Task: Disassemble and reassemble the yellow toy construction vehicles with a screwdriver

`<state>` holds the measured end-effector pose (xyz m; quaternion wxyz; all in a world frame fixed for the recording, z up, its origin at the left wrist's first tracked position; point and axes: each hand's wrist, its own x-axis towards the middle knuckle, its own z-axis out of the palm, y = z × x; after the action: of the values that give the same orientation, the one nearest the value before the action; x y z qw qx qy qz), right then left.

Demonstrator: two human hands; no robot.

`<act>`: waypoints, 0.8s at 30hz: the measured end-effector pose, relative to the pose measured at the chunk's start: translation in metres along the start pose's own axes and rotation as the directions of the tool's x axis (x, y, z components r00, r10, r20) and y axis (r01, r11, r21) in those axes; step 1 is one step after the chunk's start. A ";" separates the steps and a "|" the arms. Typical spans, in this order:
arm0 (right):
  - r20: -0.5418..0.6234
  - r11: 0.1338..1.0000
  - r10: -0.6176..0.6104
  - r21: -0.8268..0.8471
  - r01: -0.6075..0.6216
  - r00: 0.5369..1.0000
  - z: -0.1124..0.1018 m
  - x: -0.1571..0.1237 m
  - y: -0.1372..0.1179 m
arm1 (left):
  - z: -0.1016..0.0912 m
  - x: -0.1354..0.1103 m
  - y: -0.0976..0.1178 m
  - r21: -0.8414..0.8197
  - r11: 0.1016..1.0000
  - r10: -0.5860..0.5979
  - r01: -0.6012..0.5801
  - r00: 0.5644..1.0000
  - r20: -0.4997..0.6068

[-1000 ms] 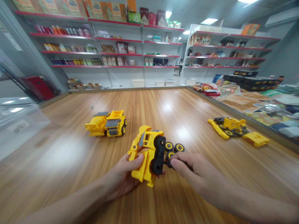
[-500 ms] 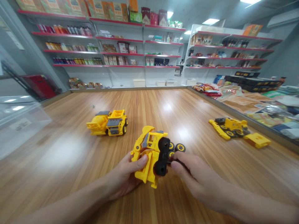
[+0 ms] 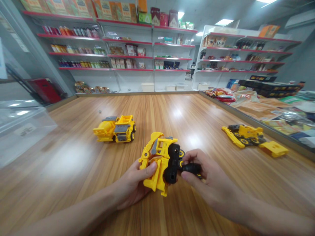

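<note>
My left hand [image 3: 137,183] grips a yellow toy construction truck [image 3: 159,155], tilted so that its black underside [image 3: 171,164] faces right. Its wheel places show no wheels. Close on the right is my right hand [image 3: 206,177], its fingers around the black handle of a screwdriver [image 3: 192,168] that points at the underside. The screwdriver's tip is hidden, so I cannot tell whether it sits in a screw. Loose wheels with yellow hubs [image 3: 181,153] lie partly hidden behind the truck and my right hand.
Two yellow toy trucks [image 3: 124,128] stand side by side at left on the wooden table [image 3: 157,108]. Yellow and black toy parts [image 3: 249,132] lie at right, beside a yellow piece [image 3: 273,149]. A clear plastic bin [image 3: 27,131] is at the left edge; packaged goods [image 3: 261,108] lie beyond the right rim.
My right hand's fingers have loosened and shifted, so the screwdriver's black handle now shows. The loose wheels are more covered. The truck stays in my left hand, nearly unmoved.
</note>
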<state>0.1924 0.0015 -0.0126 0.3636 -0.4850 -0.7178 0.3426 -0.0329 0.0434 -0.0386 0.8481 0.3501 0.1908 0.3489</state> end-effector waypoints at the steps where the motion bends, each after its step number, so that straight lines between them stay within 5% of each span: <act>1: 0.015 1.000 -0.006 0.000 0.006 1.000 0.000 0.000 0.000 | 0.000 0.000 0.000 0.005 1.000 -0.001 0.001 1.000 0.004; 5: 0.066 0.998 -0.055 0.027 0.053 0.996 0.001 0.000 -0.001 | 0.002 -0.002 0.001 0.019 1.000 0.007 -0.008 1.000 0.008; 18: -0.046 0.994 -0.092 -0.067 0.088 0.995 0.001 -0.005 -0.002 | 0.001 0.001 0.000 0.030 0.999 0.032 -0.032 0.999 0.018; 24: 0.019 0.994 -0.104 -0.023 0.104 0.994 0.002 -0.002 0.001 | 0.002 0.000 -0.001 0.025 0.999 0.024 -0.025 0.999 0.020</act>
<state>0.1913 -0.0007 -0.0149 0.3689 -0.4483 -0.7492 0.3188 -0.0315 0.0419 -0.0376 0.8411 0.3666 0.1823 0.3534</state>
